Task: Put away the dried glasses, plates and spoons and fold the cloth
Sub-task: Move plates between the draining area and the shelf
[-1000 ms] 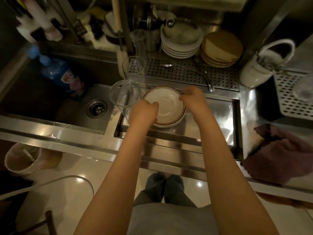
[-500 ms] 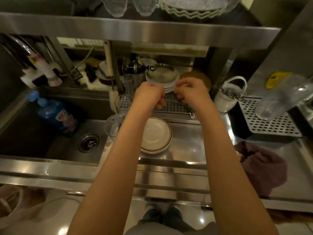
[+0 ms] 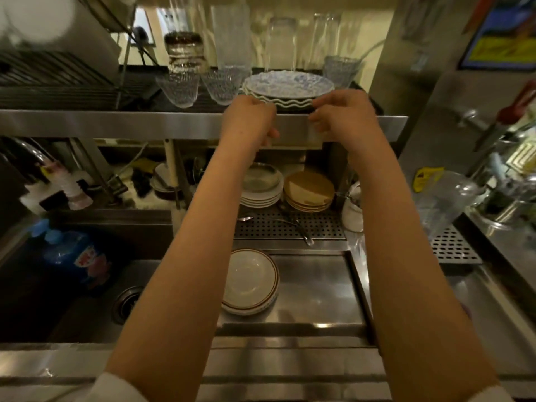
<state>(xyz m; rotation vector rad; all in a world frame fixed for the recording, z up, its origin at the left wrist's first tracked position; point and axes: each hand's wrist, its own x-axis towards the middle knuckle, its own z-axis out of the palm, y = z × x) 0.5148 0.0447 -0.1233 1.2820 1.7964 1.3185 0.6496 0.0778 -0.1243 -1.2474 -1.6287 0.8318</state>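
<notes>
Both my arms reach up to the steel upper shelf (image 3: 145, 123). A stack of wavy-rimmed plates (image 3: 287, 88) sits on that shelf, and my left hand (image 3: 251, 117) curls its fingers at the stack's left rim. At the right rim, my right hand (image 3: 343, 114) does the same. Several glasses (image 3: 179, 85) stand upside down on the shelf to the left of and behind the plates. On the steel counter below lies a small stack of brown-rimmed plates (image 3: 251, 281). Spoons (image 3: 301, 232) lie on the perforated drain tray (image 3: 322, 227). The cloth is out of view.
Under the shelf stand white plates (image 3: 261, 192), tan plates (image 3: 309, 191) and a white cutlery holder (image 3: 352, 211). A sink (image 3: 95, 303) with a blue bottle (image 3: 77, 256) is at the left. A clear jug (image 3: 443, 198) lies on the right counter.
Both hands left the brown-rimmed plates on the counter and rose to the upper shelf. The view tilted up, bringing the shelf's glasses and wavy plates into sight and dropping the cloth out of view.
</notes>
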